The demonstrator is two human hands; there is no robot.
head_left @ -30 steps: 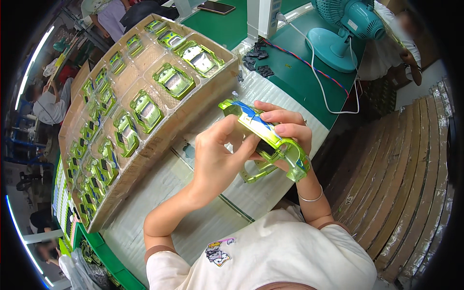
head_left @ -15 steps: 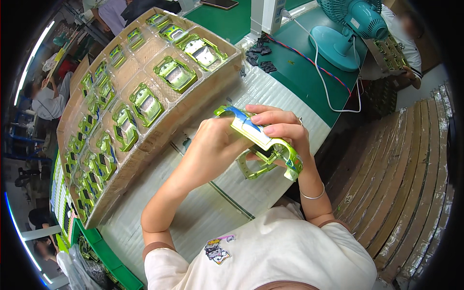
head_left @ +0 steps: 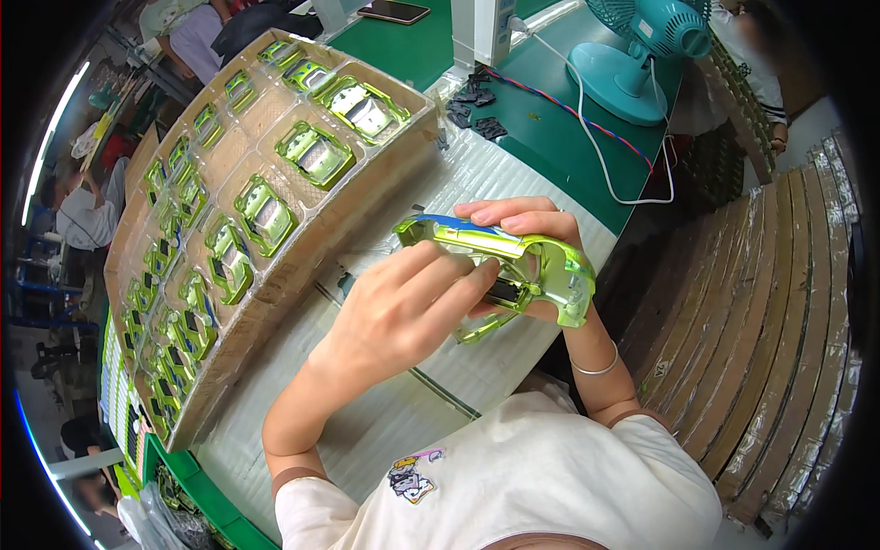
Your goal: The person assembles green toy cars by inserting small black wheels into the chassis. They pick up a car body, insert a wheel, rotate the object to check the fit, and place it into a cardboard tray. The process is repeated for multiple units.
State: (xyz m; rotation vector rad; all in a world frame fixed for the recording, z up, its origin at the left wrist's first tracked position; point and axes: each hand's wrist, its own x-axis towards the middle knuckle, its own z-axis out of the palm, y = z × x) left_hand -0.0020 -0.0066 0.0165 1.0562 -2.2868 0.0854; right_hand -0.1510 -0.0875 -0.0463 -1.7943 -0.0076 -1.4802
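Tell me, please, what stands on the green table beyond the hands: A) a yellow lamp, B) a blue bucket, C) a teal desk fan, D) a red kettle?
C: a teal desk fan stands on the green table, its white cord trailing beside it.

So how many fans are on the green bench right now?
1: a teal desk fan at the far right of the green bench, beyond the hands. Others may sit outside the frame.
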